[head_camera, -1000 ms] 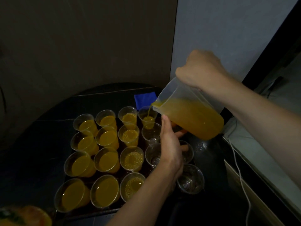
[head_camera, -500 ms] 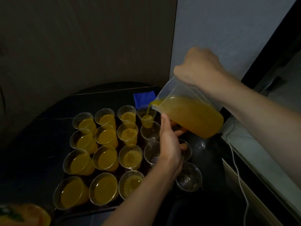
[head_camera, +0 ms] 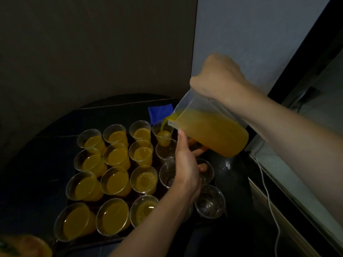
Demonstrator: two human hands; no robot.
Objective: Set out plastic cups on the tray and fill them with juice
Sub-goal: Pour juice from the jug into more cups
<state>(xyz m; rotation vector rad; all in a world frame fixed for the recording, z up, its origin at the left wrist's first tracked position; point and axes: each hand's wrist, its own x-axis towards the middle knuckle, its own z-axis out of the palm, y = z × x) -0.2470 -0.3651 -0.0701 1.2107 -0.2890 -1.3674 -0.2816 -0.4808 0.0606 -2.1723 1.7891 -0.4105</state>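
With our right hand (head_camera: 219,78) gripping the jug (head_camera: 213,132) and our left hand (head_camera: 186,167) bracing it with straight fingers (head_camera: 181,140), we are filling the cup (head_camera: 163,138) at frame centre, risking overflow across the tray (head_camera: 96,242) if tipping too steeply.

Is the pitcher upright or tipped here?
Tipped. The right hand holds the pitcher spout-down, and juice streams from it into the back-row cup.

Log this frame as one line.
right hand grips tilted clear plastic jug of orange juice | stream enters back-right clear plastic cup | left hand beneath jug, contact unclear
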